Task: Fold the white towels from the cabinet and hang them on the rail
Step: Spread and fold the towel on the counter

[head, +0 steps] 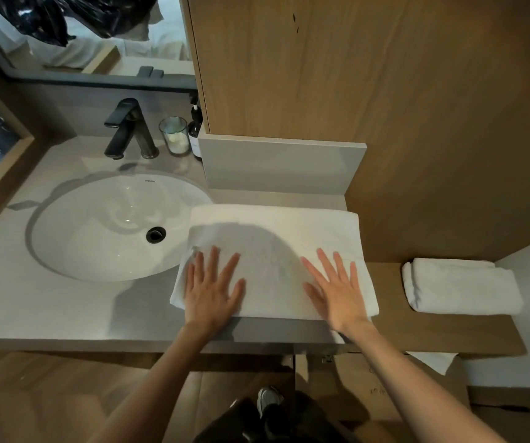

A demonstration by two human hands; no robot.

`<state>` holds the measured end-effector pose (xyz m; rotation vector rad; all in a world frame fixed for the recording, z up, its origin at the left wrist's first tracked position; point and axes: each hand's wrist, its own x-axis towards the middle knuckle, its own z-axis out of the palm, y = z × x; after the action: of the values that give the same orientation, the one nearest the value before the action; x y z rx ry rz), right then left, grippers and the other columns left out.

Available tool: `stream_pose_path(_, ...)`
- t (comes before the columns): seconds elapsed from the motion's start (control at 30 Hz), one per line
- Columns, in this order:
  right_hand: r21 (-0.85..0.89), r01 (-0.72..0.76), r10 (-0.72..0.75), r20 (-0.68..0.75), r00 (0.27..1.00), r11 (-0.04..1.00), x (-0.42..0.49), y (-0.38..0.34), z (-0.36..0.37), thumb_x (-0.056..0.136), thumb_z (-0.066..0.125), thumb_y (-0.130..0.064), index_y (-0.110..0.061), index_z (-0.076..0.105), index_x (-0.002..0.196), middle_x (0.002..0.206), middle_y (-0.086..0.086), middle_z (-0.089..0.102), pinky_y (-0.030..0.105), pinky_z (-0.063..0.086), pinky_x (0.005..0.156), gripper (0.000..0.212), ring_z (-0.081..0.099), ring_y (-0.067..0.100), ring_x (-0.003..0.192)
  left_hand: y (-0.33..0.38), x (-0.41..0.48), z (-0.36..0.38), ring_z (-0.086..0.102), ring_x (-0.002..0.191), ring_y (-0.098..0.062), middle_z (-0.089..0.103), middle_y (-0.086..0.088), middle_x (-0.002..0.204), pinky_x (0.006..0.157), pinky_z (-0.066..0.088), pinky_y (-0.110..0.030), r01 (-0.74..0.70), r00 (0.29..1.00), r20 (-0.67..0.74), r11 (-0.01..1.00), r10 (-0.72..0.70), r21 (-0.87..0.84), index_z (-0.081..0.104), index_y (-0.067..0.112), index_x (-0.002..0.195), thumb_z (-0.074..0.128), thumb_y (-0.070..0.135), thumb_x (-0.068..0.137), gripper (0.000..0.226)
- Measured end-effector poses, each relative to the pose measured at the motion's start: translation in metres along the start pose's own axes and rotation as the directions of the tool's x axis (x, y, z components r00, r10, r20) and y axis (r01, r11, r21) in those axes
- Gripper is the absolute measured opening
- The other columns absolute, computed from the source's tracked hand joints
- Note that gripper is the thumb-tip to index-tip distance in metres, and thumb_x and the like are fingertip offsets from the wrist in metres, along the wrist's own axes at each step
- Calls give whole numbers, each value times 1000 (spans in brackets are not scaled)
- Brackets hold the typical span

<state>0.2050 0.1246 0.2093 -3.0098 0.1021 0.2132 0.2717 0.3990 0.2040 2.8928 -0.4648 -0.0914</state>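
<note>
At the far left sits the round white ceramic basin [107, 228], sunk into the pale grey stone countertop [65, 314], with the matte black faucet [127, 129] behind it. You have kept the work to the dry stretch of counter beside the bowl, probably so the cloth stays out of the sink, though its left edge does lap just over the rim. The half-folded white terry towel [276, 225] lies flat there, its near edge along the counter's front. Your left hand [212, 295] rests palm-down on its near left part, fingers straight and fanned apart. Your right hand [337, 298] mirrors it on the near right part, fingers likewise spread. Neither grips anything; the flat, wide contact looks meant to smooth the layers and set the crease before another fold. Further right, a second white towel, folded into a compact bundle [458, 289], waits on the brown wooden ledge [449, 334], well apart from your hands, seemingly parked until hanging. The rail is not in view.
</note>
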Motion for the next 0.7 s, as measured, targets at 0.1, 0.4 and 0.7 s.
stream_pose_path(0.1, -29, 29, -27, 69, 997, 999, -9, 18, -8, 93, 3, -69, -52, -19, 145, 155, -12, -33, 51, -12, 119, 60, -33, 25, 142, -17, -5, -3, -15, 147, -27, -12, -7, 161, 120, 2, -50, -59, 998, 17, 998, 58, 20, 8, 40, 153, 7, 68, 92, 67)
stream_pose_path(0.4, -57, 154, -133, 265, 955, 986, -47, 24, -21, 72, 19, -90, -54, -23, 142, 149, -6, -45, 61, -21, 110, 89, -48, 35, 130, -32, -42, -8, -11, 142, -50, -12, -24, 158, 112, 8, -68, -313, 947, 94, 946, 306, 79, 11, 43, 151, 22, 88, 77, 88)
stream_pose_path(0.7, -14, 181, -171, 259, 951, 983, -76, 29, -17, 94, 52, -49, -65, -16, 138, 150, -12, -41, 50, -16, 115, 83, -46, 26, 134, -53, -73, -10, 15, 139, -55, 15, -28, 155, 109, 21, -66, -434, 901, 21, 897, 434, 79, 26, 39, 150, 81, 24, 72, 97)
